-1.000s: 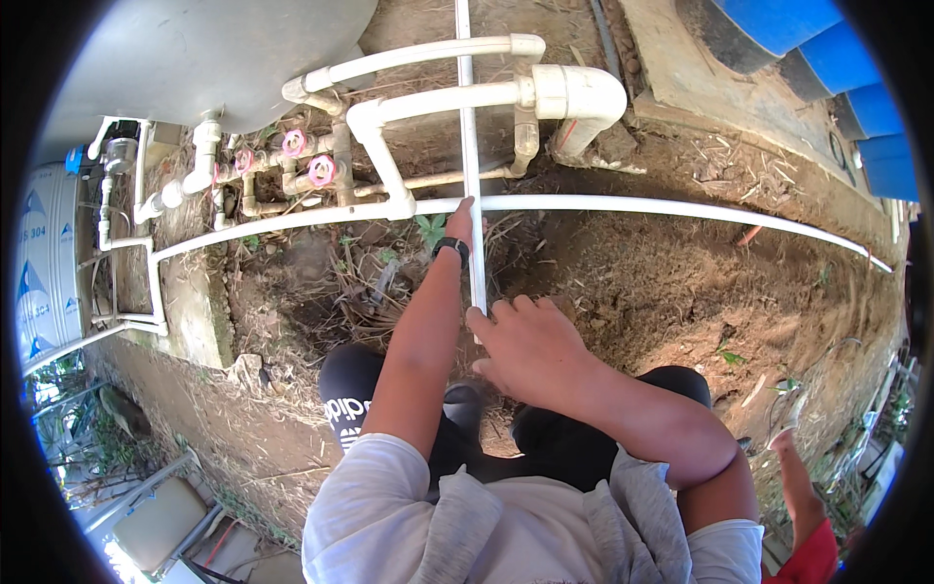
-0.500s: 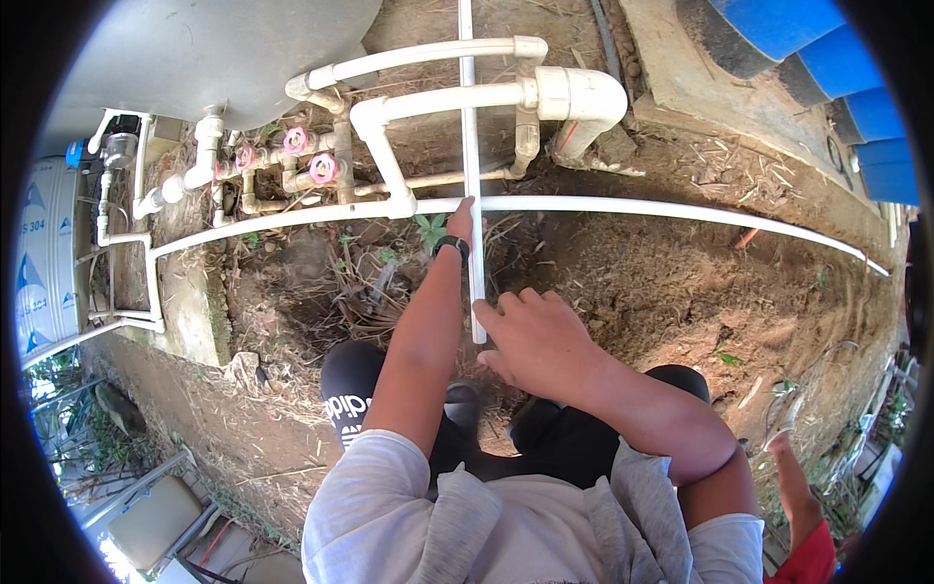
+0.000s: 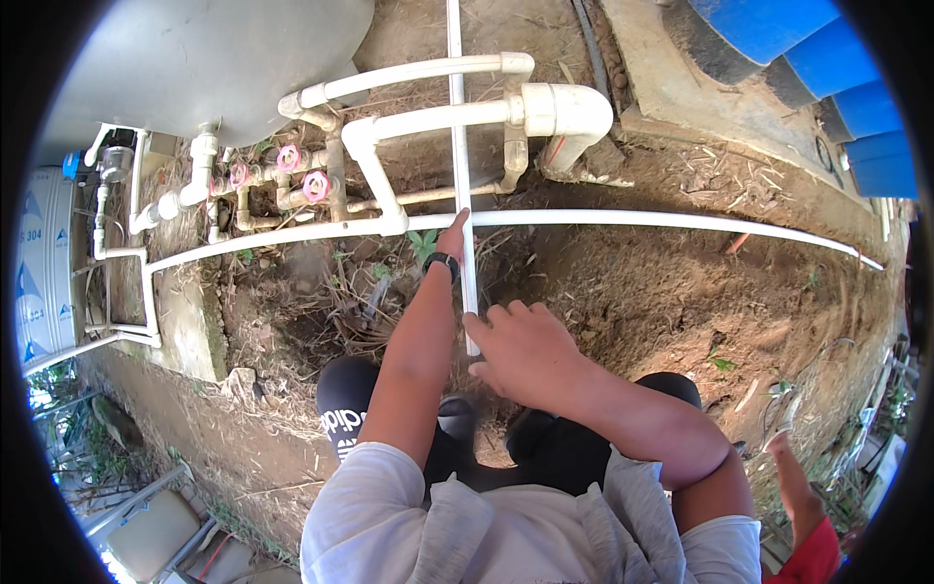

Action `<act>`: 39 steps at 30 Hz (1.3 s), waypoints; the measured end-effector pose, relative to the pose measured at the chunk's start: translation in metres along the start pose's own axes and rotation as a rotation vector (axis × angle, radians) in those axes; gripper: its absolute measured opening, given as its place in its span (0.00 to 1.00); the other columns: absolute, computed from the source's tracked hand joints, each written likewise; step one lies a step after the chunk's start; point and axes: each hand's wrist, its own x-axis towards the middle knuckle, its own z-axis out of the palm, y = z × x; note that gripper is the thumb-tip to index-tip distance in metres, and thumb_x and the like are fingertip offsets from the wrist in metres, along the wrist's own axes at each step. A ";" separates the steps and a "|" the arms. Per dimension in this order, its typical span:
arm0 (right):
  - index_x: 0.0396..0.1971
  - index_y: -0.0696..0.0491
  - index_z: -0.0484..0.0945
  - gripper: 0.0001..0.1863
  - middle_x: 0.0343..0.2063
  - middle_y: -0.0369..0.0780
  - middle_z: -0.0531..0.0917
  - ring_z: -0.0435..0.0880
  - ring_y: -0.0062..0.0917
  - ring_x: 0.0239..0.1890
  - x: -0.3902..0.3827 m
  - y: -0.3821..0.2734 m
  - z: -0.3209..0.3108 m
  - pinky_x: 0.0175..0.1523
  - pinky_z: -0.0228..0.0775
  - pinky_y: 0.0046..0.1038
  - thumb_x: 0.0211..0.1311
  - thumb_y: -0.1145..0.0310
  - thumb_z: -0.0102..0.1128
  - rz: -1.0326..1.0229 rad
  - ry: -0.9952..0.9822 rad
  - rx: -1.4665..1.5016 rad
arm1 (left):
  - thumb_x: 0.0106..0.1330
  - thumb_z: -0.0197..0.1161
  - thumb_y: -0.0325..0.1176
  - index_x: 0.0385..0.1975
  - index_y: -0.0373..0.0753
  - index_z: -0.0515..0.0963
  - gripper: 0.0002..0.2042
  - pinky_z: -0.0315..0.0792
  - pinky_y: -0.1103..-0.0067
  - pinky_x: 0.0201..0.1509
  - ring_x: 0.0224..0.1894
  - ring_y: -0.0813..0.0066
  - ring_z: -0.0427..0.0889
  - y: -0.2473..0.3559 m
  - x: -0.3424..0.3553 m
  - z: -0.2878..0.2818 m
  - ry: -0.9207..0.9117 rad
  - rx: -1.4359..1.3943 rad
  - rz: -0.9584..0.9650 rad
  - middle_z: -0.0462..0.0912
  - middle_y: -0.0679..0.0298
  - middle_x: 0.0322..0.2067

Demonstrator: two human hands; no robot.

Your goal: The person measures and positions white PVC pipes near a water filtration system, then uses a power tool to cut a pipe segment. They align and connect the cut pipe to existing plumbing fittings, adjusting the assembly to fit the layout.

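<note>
A long straight white PVC pipe (image 3: 469, 282) runs away from me, passing by the fixed pipework with its near end between my knees. My left hand (image 3: 451, 238) is closed around it, partly hidden, close to where it crosses a long white horizontal pipe (image 3: 623, 218). At the near end, my right hand (image 3: 530, 350) has its forefinger against the pipe's side and its thumb by the tip. The other right fingers are bent, their undersides hidden. A black band (image 3: 443, 263) circles my left wrist.
Ahead stands thick white pipework (image 3: 438, 119) with a large elbow (image 3: 574, 112). Several pink valve handles (image 3: 315, 186) lie left of it, under a grey tank (image 3: 224, 58). Blue drums (image 3: 817, 58) stand at far right. Another person's red sleeve (image 3: 812, 550) shows at lower right.
The view has shifted slightly, so the pipework sits a little lower and further left. Both hands keep nearly the same places on the pipe.
</note>
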 end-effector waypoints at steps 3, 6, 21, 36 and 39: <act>0.51 0.58 0.75 0.27 0.38 0.43 0.82 0.82 0.37 0.45 -0.001 -0.002 -0.003 0.47 0.72 0.41 0.56 0.58 0.70 -0.020 0.023 0.020 | 0.58 0.60 0.72 0.42 0.32 0.82 0.39 0.74 0.71 0.34 0.25 0.65 0.82 -0.005 0.004 -0.005 0.030 0.042 0.006 0.85 0.58 0.28; 0.55 0.56 0.74 0.29 0.38 0.42 0.80 0.80 0.37 0.43 -0.001 -0.006 -0.004 0.47 0.71 0.39 0.58 0.56 0.68 -0.015 0.016 0.001 | 0.59 0.57 0.73 0.37 0.30 0.83 0.41 0.73 0.66 0.38 0.28 0.59 0.81 -0.015 0.006 -0.011 0.219 0.154 0.085 0.85 0.56 0.27; 0.40 0.58 0.84 0.29 0.32 0.48 0.87 0.86 0.49 0.40 0.041 0.059 -0.046 0.49 0.78 0.44 0.67 0.42 0.57 0.349 0.248 0.424 | 0.74 0.54 0.52 0.52 0.32 0.77 0.25 0.71 0.69 0.56 0.53 0.66 0.80 0.026 -0.174 0.055 -0.019 -0.501 0.116 0.83 0.59 0.49; 0.69 0.58 0.60 0.42 0.59 0.47 0.75 0.78 0.37 0.54 0.016 0.074 -0.040 0.59 0.72 0.37 0.72 0.36 0.46 0.494 0.573 1.786 | 0.78 0.37 0.57 0.75 0.34 0.51 0.36 0.41 0.64 0.79 0.78 0.55 0.47 0.151 -0.328 0.094 -0.412 0.064 1.064 0.52 0.47 0.75; 0.62 0.58 0.66 0.36 0.52 0.47 0.78 0.79 0.38 0.47 -0.026 0.013 -0.085 0.56 0.74 0.41 0.76 0.39 0.41 0.467 0.790 1.790 | 0.75 0.43 0.62 0.75 0.38 0.52 0.38 0.44 0.61 0.78 0.77 0.45 0.48 0.105 -0.309 0.086 -0.399 0.513 1.022 0.53 0.39 0.73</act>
